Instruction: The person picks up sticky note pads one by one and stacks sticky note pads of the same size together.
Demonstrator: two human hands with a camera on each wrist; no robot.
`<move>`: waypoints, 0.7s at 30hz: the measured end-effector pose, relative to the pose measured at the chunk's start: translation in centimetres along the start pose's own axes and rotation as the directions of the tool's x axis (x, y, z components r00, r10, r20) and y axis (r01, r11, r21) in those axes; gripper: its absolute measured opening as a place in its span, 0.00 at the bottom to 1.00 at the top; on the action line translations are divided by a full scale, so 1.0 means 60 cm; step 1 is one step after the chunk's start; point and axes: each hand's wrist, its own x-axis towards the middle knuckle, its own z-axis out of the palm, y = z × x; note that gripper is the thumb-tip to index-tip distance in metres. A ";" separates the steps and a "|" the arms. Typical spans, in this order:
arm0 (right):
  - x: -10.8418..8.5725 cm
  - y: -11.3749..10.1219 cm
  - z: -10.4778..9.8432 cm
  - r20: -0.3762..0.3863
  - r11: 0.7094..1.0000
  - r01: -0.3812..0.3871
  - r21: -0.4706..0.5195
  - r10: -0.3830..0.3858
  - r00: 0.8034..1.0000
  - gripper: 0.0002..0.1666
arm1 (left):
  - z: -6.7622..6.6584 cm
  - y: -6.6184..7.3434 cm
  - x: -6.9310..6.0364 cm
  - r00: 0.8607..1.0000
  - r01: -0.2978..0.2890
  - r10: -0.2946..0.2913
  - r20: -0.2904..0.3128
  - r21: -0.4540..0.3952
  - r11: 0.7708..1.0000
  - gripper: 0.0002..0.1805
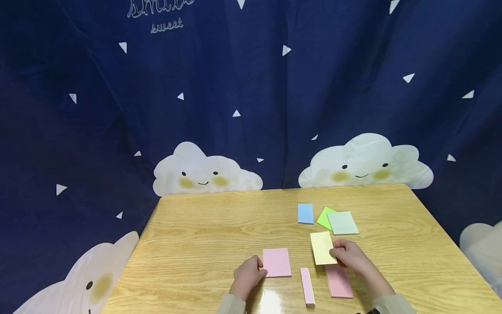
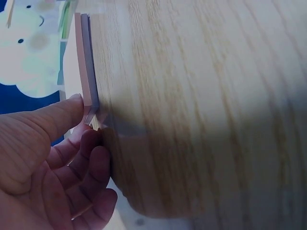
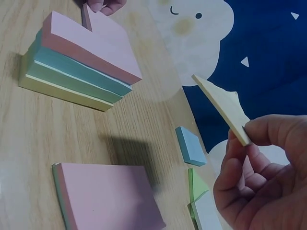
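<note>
My left hand (image 1: 249, 274) pinches the left edge of a square pink sticky note pad (image 1: 276, 262); in the left wrist view its thumb lies against the pad's edge (image 2: 86, 62) with the other fingers curled below. My right hand (image 1: 350, 255) holds up a thin pale yellow sticky note pad (image 1: 322, 247) by one side, between thumb and fingers. That pad (image 3: 223, 110) is clear of the table in the right wrist view. Below it lies a pink rectangular pad (image 1: 339, 282) with a green layer along its edge.
Between the hands is a narrow layered stack (image 3: 79, 72), pink over blue, green and yellow. Farther back lie a small blue pad (image 1: 305, 213) and a bright green pad (image 1: 324, 218) partly under a pale mint pad (image 1: 343, 223). A dark blue curtain (image 1: 235, 87) hangs behind the wooden table (image 1: 196, 235).
</note>
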 end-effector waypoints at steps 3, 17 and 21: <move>-0.005 0.003 -0.003 0.005 1.000 0.000 -0.003 0.000 1.000 0.12 | 0.000 0.000 0.000 1.000 0.001 -0.001 0.002 0.000 1.000 0.11; -0.020 0.024 -0.009 -0.014 0.998 -0.058 0.031 0.059 0.998 0.13 | -0.009 0.017 -0.001 1.000 0.013 -0.015 0.023 0.097 0.995 0.12; -0.025 0.025 -0.010 -0.016 0.997 -0.069 0.042 0.070 0.997 0.15 | -0.009 0.022 -0.001 1.000 0.011 -0.014 0.019 0.151 0.988 0.12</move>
